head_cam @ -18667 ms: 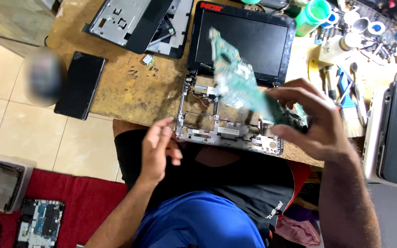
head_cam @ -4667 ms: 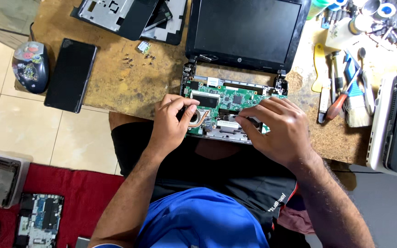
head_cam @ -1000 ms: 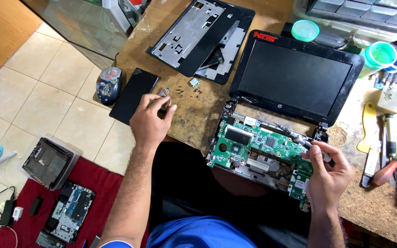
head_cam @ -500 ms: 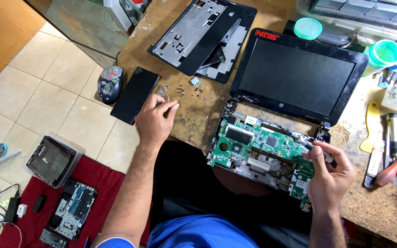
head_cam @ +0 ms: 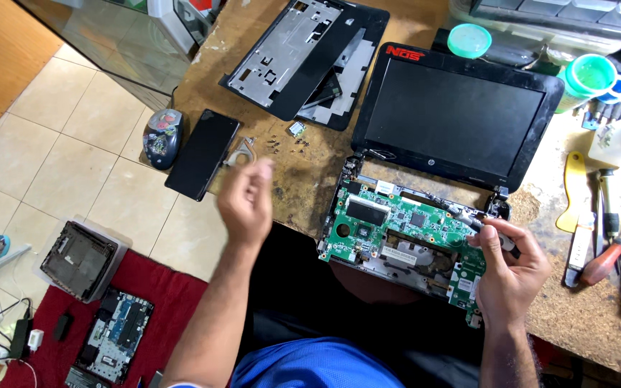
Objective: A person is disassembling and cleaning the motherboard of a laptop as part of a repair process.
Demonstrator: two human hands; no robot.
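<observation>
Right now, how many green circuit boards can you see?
1: the green circuit board lies in the opened laptop base at the bench edge, by the right hand. Others may be hidden.

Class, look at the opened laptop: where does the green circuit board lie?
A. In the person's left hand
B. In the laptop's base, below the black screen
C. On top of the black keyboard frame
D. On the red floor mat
B: the green circuit board sits in the opened base directly below the black laptop screen, with the right hand at its edge.

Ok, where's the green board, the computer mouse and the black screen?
Green circuit board (head_cam: pixel 404 230): head view, middle of its green face.
Computer mouse (head_cam: pixel 162 138): head view, top of its patterned shell.
Black laptop screen (head_cam: pixel 454 118): head view, centre of the dark panel.
</observation>
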